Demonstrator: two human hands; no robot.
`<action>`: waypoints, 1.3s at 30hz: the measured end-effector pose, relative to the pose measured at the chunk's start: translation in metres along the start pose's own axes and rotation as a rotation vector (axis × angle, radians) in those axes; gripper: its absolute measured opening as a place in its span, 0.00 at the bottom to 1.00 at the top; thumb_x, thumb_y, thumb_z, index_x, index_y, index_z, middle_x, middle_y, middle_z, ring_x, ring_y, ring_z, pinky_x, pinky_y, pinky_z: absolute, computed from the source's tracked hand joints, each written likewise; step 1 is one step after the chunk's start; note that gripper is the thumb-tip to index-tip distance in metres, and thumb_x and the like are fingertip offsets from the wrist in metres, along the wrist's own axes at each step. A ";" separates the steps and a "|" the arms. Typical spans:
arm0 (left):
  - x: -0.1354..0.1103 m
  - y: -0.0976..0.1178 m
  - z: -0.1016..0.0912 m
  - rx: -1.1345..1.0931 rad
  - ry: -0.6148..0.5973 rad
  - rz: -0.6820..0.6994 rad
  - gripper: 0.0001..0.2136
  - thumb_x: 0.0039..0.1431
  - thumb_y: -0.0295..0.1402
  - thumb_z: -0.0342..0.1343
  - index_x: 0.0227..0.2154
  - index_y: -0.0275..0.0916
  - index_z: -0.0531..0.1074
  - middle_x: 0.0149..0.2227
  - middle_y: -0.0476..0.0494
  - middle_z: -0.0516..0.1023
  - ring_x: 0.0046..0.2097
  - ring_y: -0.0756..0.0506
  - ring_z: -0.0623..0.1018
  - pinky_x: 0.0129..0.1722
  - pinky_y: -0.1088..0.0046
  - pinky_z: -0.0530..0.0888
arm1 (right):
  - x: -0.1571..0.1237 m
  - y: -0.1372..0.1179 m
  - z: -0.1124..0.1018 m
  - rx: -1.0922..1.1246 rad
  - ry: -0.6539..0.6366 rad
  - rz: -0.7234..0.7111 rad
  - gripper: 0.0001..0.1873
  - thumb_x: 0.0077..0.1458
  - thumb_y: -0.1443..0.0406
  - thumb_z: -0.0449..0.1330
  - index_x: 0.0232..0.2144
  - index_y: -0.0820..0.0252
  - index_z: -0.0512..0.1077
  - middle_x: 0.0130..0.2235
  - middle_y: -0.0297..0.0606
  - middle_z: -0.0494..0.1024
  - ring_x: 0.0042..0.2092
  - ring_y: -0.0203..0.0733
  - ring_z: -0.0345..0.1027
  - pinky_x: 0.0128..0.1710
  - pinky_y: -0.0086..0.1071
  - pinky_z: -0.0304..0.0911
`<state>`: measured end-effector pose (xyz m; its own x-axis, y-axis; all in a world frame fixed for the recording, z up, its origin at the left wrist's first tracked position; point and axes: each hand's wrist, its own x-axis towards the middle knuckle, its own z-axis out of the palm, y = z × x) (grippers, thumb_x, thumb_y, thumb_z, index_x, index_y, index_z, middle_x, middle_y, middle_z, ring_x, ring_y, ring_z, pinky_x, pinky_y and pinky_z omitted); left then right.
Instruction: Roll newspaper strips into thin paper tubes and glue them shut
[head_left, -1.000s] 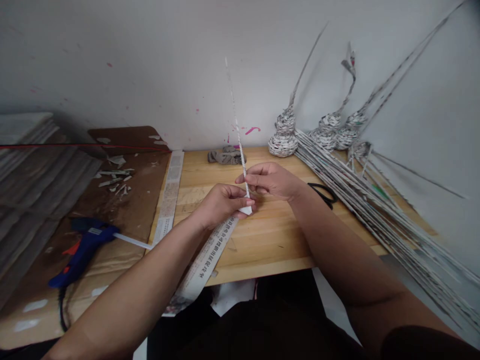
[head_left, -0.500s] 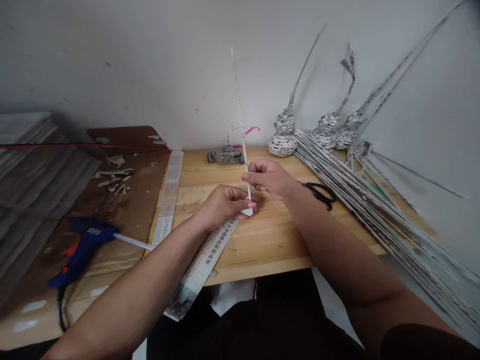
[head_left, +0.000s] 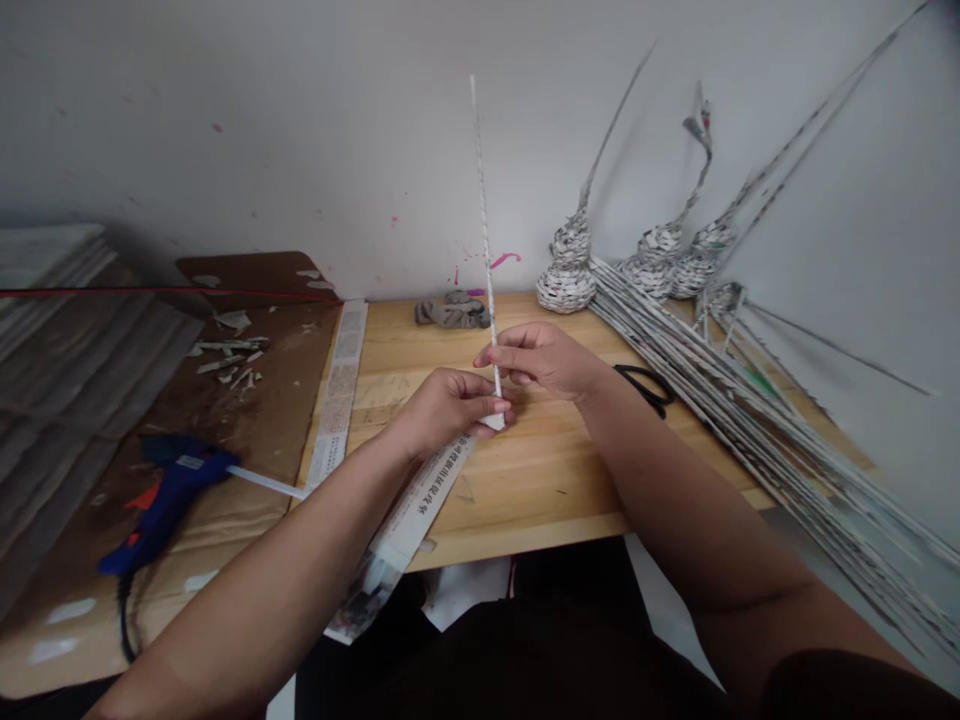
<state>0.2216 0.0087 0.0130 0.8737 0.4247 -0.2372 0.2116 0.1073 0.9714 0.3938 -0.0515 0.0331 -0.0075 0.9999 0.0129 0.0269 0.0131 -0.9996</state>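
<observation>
Between my hands a thin rolled paper tube (head_left: 484,220) stands nearly upright, its top end in front of the wall. My left hand (head_left: 450,408) pinches its lower end, where it meets the newspaper strip (head_left: 420,510) that slants down under my left forearm and over the table's front edge. Just above, my right hand (head_left: 544,360) has the tube between thumb and fingers. Some right fingertips are hidden behind the tube.
A blue hot glue gun (head_left: 169,505) lies on cardboard at left. Another newspaper strip (head_left: 341,380) lies beside it. Grey gloves (head_left: 452,311), gourd-shaped woven paper pieces (head_left: 566,270), black-handled scissors (head_left: 646,388) and a bundle of paper tubes (head_left: 697,385) are farther back and right.
The paper tube has swung slightly to the right and stands more upright. My right hand has shifted a little to the right, its fingers moved around the tube. My left hand stays nearly still.
</observation>
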 end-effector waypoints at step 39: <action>0.000 -0.003 0.001 -0.056 0.038 0.058 0.13 0.49 0.41 0.67 0.33 0.36 0.81 0.33 0.43 0.81 0.34 0.49 0.77 0.36 0.72 0.77 | -0.003 -0.004 0.000 -0.064 0.027 -0.079 0.17 0.51 0.54 0.66 0.29 0.64 0.74 0.23 0.30 0.68 0.23 0.29 0.55 0.21 0.27 0.47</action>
<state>0.2216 0.0075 0.0102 0.8665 0.4651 -0.1813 0.1352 0.1309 0.9821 0.3934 -0.0544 0.0375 0.0145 0.9956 0.0928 0.0908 0.0911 -0.9917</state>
